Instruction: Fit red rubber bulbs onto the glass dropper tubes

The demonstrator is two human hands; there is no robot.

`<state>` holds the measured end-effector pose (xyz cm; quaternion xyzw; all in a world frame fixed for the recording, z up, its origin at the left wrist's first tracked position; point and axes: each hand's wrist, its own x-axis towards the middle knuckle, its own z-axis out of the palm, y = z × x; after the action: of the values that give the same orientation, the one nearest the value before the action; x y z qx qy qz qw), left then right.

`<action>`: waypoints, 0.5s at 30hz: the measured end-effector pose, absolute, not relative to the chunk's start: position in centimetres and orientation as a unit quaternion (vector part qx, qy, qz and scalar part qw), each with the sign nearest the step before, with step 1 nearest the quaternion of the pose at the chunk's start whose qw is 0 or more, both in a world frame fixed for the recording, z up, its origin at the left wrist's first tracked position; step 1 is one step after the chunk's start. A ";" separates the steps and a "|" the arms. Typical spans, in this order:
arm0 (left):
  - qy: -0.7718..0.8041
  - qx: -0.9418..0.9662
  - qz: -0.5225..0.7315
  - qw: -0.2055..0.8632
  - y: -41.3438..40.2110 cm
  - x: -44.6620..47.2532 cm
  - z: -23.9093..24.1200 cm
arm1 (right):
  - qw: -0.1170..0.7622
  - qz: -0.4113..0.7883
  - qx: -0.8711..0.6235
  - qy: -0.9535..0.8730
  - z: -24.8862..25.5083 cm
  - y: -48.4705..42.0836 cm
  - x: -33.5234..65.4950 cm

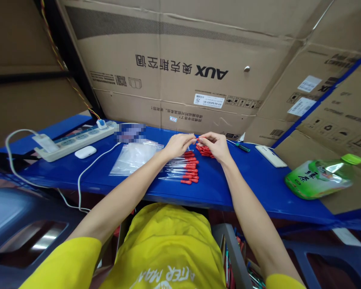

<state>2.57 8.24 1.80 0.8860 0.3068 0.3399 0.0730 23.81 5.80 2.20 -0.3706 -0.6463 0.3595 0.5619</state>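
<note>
My left hand (178, 145) and my right hand (215, 145) meet over the blue table (246, 180), fingertips pinched together on a small dropper with a red bulb (197, 140). Below my left hand lies a row of clear droppers with red bulbs (185, 169). A small heap of loose red bulbs (205, 151) sits under my right hand. Left of the row lie clear plastic bags (132, 157).
A white power strip (75, 140) with a plugged charger and cable lies at the left, beside a white earbud case (85, 151). A green-handled screwdriver (243, 147), a white remote (270, 155) and a green drink bottle (320, 177) lie at the right. Cardboard boxes (180, 72) stand behind.
</note>
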 end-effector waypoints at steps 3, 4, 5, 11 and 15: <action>0.305 0.888 0.337 0.072 8.3 2.6 1.6 | 0.557 0.354 -0.375 -0.651 2.0 6.0 23.6; 0.306 0.887 0.337 0.074 8.4 2.7 1.5 | 0.557 0.349 -0.379 -0.652 1.9 6.1 23.6; 0.308 0.887 0.336 0.077 8.4 2.7 1.4 | 0.556 0.343 -0.383 -0.654 1.9 6.1 23.6; 0.343 0.872 0.330 0.114 8.8 2.6 1.1 | 0.564 0.316 -0.384 -0.660 2.0 6.5 24.2; 0.396 0.753 0.476 0.223 9.4 2.7 1.3 | 0.602 0.310 -0.382 -0.629 2.1 6.7 24.5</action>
<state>2.72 9.44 1.35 0.7529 0.3963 0.4758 0.2231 24.52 6.74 2.10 -0.3820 -0.6290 0.3097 0.6022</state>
